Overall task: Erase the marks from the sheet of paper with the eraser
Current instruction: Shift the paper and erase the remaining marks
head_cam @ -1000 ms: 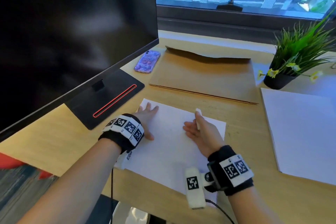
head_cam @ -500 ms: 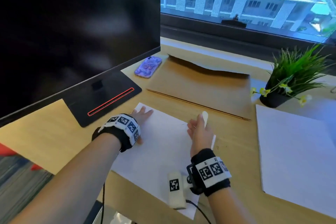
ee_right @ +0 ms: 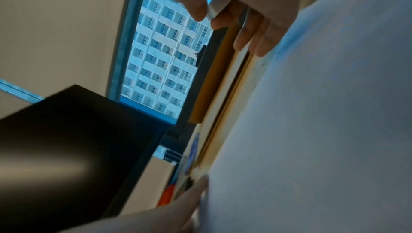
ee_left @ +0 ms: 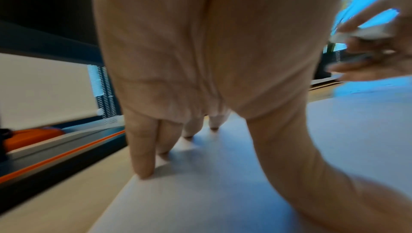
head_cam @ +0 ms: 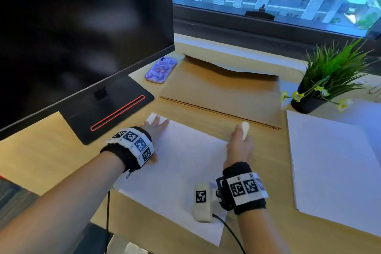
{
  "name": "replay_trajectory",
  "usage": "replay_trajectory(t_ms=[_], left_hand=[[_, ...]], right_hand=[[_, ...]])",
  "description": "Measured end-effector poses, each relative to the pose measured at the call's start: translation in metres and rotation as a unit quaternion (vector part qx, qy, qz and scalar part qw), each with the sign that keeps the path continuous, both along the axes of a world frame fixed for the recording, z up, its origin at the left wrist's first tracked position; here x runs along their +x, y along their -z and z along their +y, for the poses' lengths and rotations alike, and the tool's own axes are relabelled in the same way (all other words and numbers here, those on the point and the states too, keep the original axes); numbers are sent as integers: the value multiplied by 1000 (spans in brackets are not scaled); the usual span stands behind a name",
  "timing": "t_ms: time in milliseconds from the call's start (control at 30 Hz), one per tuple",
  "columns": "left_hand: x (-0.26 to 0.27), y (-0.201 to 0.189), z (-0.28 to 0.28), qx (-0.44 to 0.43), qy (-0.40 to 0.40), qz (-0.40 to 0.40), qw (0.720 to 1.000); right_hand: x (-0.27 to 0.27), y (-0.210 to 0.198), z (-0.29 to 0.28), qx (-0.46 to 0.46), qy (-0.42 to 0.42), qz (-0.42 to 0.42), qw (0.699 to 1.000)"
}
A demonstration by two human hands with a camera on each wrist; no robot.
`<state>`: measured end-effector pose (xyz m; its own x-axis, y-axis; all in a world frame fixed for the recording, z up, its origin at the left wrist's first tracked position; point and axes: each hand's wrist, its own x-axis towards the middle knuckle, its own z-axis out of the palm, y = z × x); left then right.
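Head view: a wooden desk (head_cam: 41, 150) with a white sheet of paper (head_cam: 181, 171) lying near its front edge. The left hand (head_cam: 154, 130) lies flat with straight fingers on the sheet's far left corner, pinning it. The right hand (head_cam: 240, 146) hovers over the sheet's far right corner, thumb and fingers pinching a small white eraser (head_cam: 245, 130) that points away from the person. No marks show on the paper from here. A dark monitor (head_cam: 82, 27) fills the left side; a purple phone (head_cam: 161, 70) and a brown envelope (head_cam: 222, 93) sit toward the back edge, a potted plant (head_cam: 321, 88) and more white paper (head_cam: 334, 171) at the right.

Left wrist view: the left hand (ee_left: 200, 60) presses its fingertips (ee_left: 142, 169) on the sheet (ee_left: 223, 192). The right hand (ee_left: 379, 51) is blurred at the right with the eraser (ee_left: 361, 34).

Right wrist view: the eraser (ee_right: 217, 6) is clamped between thumb and fingers (ee_right: 252, 32), lifted clear of the sheet (ee_right: 334, 131).

Risk: rubbing this near the corner, away from the pinning hand, could crease or tear the paper.

Compared with a second ago, the right hand has shifted from the sheet's middle toward its far right corner, while the left hand has stayed put.
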<state>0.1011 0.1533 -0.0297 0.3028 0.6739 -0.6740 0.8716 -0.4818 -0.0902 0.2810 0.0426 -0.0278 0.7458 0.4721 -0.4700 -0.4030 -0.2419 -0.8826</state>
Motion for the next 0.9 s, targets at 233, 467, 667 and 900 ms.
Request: replay_trajectory(t_ms=[233,467,667,900], left_hand=[[2,1,-1,19,34,8,999],[-8,1,-2,2,32,-28,999],[-8,1,-5,26,56,-14,998],[-11,0,-4,17,79,-30,996]], right_hand=[[-67,0,33,105,-232,163,953],[-23,26,28,99,-54,165,980],[-6,3,6,101,-22,62,993],[-44,9,6,51,-265,156,950]])
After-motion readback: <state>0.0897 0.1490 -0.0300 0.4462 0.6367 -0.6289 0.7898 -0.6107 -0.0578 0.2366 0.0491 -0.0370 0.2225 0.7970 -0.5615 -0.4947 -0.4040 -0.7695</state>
